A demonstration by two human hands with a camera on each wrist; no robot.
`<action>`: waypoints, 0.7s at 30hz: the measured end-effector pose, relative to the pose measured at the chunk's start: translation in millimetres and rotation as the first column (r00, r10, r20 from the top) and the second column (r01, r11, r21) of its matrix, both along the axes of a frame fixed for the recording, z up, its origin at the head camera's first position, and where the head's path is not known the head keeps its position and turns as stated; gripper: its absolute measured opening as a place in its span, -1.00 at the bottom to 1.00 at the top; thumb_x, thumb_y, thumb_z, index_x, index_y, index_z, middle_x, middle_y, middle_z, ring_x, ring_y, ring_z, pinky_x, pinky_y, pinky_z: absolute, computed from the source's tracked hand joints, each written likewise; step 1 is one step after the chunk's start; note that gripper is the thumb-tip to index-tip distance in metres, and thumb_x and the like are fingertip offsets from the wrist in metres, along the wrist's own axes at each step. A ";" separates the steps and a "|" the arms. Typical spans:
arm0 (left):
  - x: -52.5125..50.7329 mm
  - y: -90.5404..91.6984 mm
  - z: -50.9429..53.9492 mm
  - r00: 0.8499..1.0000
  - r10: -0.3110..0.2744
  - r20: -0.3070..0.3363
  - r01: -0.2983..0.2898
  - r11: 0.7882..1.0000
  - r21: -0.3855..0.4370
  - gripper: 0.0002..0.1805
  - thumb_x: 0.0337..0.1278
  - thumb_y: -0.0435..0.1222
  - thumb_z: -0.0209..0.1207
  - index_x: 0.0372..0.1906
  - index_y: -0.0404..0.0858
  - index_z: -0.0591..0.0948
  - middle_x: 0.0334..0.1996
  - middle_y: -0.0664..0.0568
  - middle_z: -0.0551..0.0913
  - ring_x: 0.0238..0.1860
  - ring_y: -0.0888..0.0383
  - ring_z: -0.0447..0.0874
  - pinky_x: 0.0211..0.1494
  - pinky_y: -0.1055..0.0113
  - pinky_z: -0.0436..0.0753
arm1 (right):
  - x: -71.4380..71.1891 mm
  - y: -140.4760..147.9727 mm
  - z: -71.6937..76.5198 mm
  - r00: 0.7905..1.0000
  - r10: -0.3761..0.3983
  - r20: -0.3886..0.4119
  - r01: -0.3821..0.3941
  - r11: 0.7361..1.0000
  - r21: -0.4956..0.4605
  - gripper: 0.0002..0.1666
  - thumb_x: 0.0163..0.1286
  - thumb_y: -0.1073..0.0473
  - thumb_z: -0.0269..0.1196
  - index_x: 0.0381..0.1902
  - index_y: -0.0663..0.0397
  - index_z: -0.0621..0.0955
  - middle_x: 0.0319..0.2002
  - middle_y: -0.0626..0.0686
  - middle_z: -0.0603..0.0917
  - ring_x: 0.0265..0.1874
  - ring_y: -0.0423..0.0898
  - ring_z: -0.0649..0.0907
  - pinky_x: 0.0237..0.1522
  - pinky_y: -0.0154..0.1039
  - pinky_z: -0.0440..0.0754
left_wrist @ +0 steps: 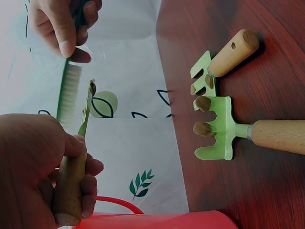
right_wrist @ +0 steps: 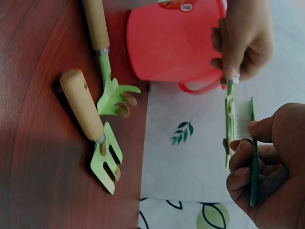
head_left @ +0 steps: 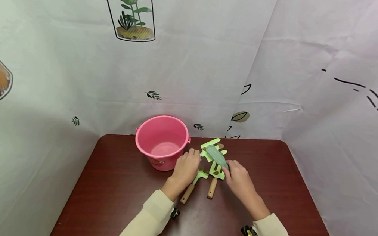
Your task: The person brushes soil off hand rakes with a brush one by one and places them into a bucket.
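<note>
My left hand [head_left: 186, 167] grips the wooden handle [left_wrist: 70, 191] of a light green garden fork [head_left: 206, 154], its flat head raised above the table with brown lumps on it. In my right hand [head_left: 240, 180] is a green brush [head_left: 216, 156], pinched by thumb and fingers. Its white bristles [right_wrist: 244, 119] face the fork's head, touching or very near it; which, I cannot tell. Below the hands lie a small green hand rake [left_wrist: 224, 129] and a second green fork [right_wrist: 107, 162], both wooden-handled, with brown lumps on their tines.
A pink bucket [head_left: 148, 155] stands at the table's back left, close beside my left hand, its inside bare as far as I see. The dark red wooden table [head_left: 114, 201] meets a white printed cloth [head_left: 193, 69] at the back and sides.
</note>
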State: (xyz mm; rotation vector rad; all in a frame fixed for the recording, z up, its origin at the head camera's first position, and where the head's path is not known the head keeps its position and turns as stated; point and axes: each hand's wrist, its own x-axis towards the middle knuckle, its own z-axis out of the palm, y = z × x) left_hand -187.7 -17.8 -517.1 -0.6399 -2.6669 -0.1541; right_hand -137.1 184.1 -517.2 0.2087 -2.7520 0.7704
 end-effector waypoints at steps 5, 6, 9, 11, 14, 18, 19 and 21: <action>1.1 -0.2 0.3 1.000 -0.002 0.015 0.002 1.000 0.007 -0.79 0.35 -0.22 0.29 -0.16 -0.31 0.61 -0.33 -0.07 0.61 -0.42 0.02 0.69 -0.43 0.18 0.68 | -0.9 -4.3 -5.3 1.000 -0.002 0.008 0.002 1.000 0.019 -0.75 0.48 0.23 0.30 -0.02 0.32 0.66 -0.25 0.13 0.68 -0.38 -0.07 0.66 -0.38 -0.13 0.63; 1.5 -0.2 0.5 1.000 -0.001 0.018 0.001 1.000 0.005 -0.79 0.36 -0.22 0.29 -0.16 -0.32 0.61 -0.33 -0.07 0.61 -0.42 0.03 0.69 -0.43 0.19 0.69 | -1.3 -4.2 -6.3 1.000 -0.003 0.003 0.003 1.000 0.024 -0.76 0.47 0.23 0.30 -0.03 0.32 0.66 -0.25 0.14 0.68 -0.38 -0.06 0.67 -0.38 -0.13 0.64; 2.3 -0.9 0.9 1.000 0.003 0.021 -0.003 1.000 -0.006 -0.78 0.36 -0.22 0.29 -0.15 -0.32 0.62 -0.33 -0.07 0.62 -0.42 0.03 0.69 -0.42 0.19 0.69 | -3.0 -3.1 -8.1 1.000 -0.002 -0.019 0.003 0.999 0.042 -0.77 0.47 0.23 0.31 -0.06 0.32 0.66 -0.25 0.15 0.68 -0.37 -0.01 0.69 -0.38 -0.10 0.65; 2.7 -1.6 0.7 1.000 0.005 0.015 -0.004 1.000 -0.013 -0.78 0.36 -0.21 0.29 -0.16 -0.32 0.62 -0.33 -0.07 0.62 -0.42 0.04 0.69 -0.42 0.20 0.69 | -4.3 -1.8 -8.3 1.000 -0.003 -0.029 0.005 0.998 0.056 -0.78 0.48 0.22 0.30 -0.09 0.32 0.66 -0.26 0.17 0.68 -0.37 0.02 0.70 -0.39 -0.07 0.66; 2.8 -3.0 -0.2 1.000 0.003 -0.003 -0.003 1.000 -0.024 -0.77 0.34 -0.21 0.31 -0.17 -0.31 0.62 -0.34 -0.06 0.62 -0.44 0.05 0.68 -0.43 0.21 0.69 | -6.9 1.0 -8.1 0.999 -0.022 -0.046 0.026 0.997 0.072 -0.79 0.47 0.22 0.30 -0.12 0.32 0.65 -0.28 0.18 0.67 -0.38 0.08 0.71 -0.42 -0.01 0.66; 2.3 -4.7 -1.3 1.000 -0.002 -0.029 0.001 0.999 -0.034 -0.78 0.32 -0.22 0.32 -0.18 -0.30 0.62 -0.35 -0.05 0.62 -0.44 0.05 0.68 -0.43 0.22 0.68 | -9.8 6.0 -6.7 0.996 -0.054 -0.065 0.058 0.995 0.076 -0.81 0.46 0.24 0.31 -0.17 0.33 0.64 -0.31 0.20 0.65 -0.39 0.16 0.71 -0.44 0.06 0.65; 2.4 -5.0 -1.5 0.999 -0.001 -0.034 0.000 0.999 -0.034 -0.79 0.32 -0.22 0.32 -0.18 -0.30 0.62 -0.35 -0.05 0.62 -0.44 0.05 0.68 -0.43 0.22 0.68 | -10.6 7.3 -6.7 0.996 -0.055 -0.066 0.060 0.995 0.077 -0.81 0.46 0.25 0.31 -0.17 0.33 0.64 -0.32 0.21 0.65 -0.38 0.18 0.71 -0.44 0.08 0.66; 2.7 -5.4 -1.9 0.999 0.000 -0.043 -0.002 0.999 -0.036 -0.80 0.32 -0.22 0.32 -0.18 -0.30 0.62 -0.35 -0.05 0.62 -0.43 0.05 0.68 -0.43 0.22 0.68 | -11.8 9.5 -6.5 0.996 -0.054 -0.066 0.059 0.995 0.081 -0.82 0.46 0.25 0.30 -0.18 0.34 0.64 -0.31 0.22 0.66 -0.38 0.19 0.72 -0.44 0.08 0.66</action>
